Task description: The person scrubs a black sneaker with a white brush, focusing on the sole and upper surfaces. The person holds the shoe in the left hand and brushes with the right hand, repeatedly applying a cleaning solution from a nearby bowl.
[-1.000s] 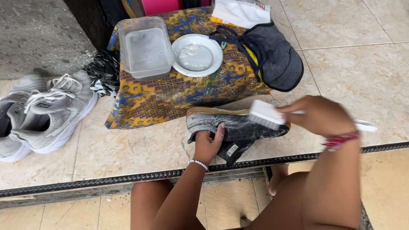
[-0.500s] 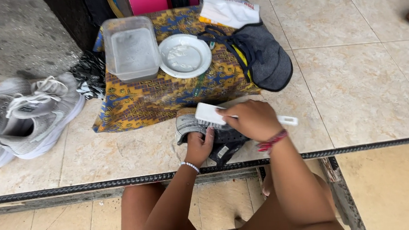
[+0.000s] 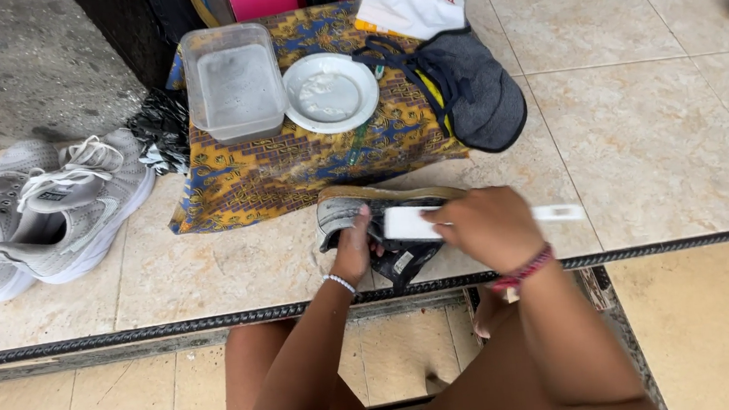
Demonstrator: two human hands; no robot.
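**A:** What carries it all?

**B:** A tiled ledge (image 3: 670,140) with a dark metal strip along its near edge. Largest on it is a patterned blue-and-yellow cloth (image 3: 289,163) toward the far middle, bearing a clear plastic tub (image 3: 232,82), a grey cap (image 3: 478,87), a white plate (image 3: 331,92) and a white packet (image 3: 408,6) at the cloth's far right corner. A pair of grey sneakers (image 3: 45,213) sits at the ledge's left edge.

**A:** And the shoe being worked on?

**B:** A dark shoe (image 3: 366,218) lies on its side just in front of the cloth, close to the ledge's near edge. Its upper looks wet and greyed with lather, a tan sole edge faces the cloth, and its tongue hangs toward the metal strip.

**A:** The hands?

**B:** The left hand (image 3: 354,249) is closed around the shoe's toe end, steadying it. The right hand (image 3: 491,228) grips a white scrubbing brush (image 3: 411,224), head pressed on the shoe's side, handle pointing right.

**A:** Any change from a second ago?

**B:** The brush head then sat at the shoe's right end; half a second ago it was far left. Now it rests near the middle. The left hand's hold has not changed.
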